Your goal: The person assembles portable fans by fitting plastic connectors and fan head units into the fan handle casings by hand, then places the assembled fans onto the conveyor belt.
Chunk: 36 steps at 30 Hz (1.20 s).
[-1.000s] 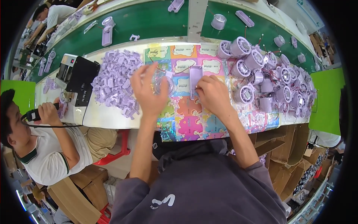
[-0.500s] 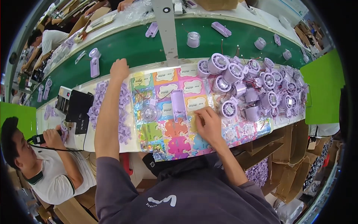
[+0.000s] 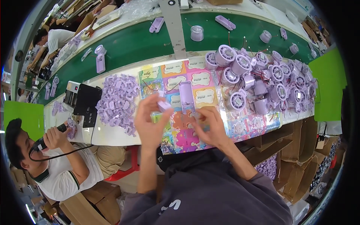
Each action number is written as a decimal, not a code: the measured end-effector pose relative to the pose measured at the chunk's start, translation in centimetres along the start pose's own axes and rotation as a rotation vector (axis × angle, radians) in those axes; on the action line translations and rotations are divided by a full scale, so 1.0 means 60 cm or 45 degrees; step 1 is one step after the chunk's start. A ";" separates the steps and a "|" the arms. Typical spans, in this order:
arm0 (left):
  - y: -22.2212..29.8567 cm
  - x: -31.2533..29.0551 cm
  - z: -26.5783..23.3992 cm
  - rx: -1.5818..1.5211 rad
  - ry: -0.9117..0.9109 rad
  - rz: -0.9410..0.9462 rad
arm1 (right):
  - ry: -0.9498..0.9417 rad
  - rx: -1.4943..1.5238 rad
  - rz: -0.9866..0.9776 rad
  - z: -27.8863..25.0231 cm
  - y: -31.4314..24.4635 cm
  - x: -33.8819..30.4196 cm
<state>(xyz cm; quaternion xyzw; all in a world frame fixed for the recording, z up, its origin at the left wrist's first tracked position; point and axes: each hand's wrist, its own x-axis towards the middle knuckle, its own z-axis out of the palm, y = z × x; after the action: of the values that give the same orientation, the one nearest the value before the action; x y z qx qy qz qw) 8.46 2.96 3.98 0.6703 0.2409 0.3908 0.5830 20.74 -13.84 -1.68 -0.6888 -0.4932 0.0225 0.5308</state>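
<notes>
Over the middle of the table, my left hand pinches a small lilac plastic part between thumb and fingers. My right hand is closed at the fingertips by the near end of a long lilac handle shell. What those fingertips hold, if anything, is too small to make out. The shell lies hollow side up on a colourful printed sheet. Thin red and dark wires show just beyond my left hand, which hides what they run to.
Small lilac parts form a pile at left, beside a black device. Lilac fan housings with wires are heaped at right. Past the table runs a green conveyor belt carrying scattered parts. A co-worker sits at left holding a black tool.
My left hand has come back from the table's far edge to the middle and now holds a small lilac part. My right hand's fingertips have come to the shell's near end.
</notes>
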 end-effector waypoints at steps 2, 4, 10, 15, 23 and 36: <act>0.015 -0.044 0.029 -0.038 -0.047 -0.077 | 0.042 0.268 -0.015 0.009 -0.047 0.007; 0.008 -0.084 0.047 -0.067 -0.142 -0.105 | 0.038 0.280 -0.042 0.012 -0.056 0.006; -0.035 -0.085 0.026 0.444 -0.076 0.387 | -0.012 0.301 0.257 -0.024 -0.064 -0.005; -0.103 -0.018 0.008 1.190 0.059 0.389 | 0.110 1.073 0.604 -0.020 -0.046 0.000; -0.116 0.018 -0.029 0.804 0.064 0.179 | 0.077 1.152 0.792 -0.040 -0.023 -0.005; 0.004 -0.138 0.036 -0.762 -0.162 -0.455 | 0.175 0.665 0.287 -0.012 -0.093 0.032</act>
<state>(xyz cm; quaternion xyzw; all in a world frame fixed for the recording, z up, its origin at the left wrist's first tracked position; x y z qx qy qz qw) 5.38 -4.85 2.19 0.4401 0.1924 0.2932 0.8267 18.46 -13.27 3.80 -0.5792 -0.3539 0.1607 0.7165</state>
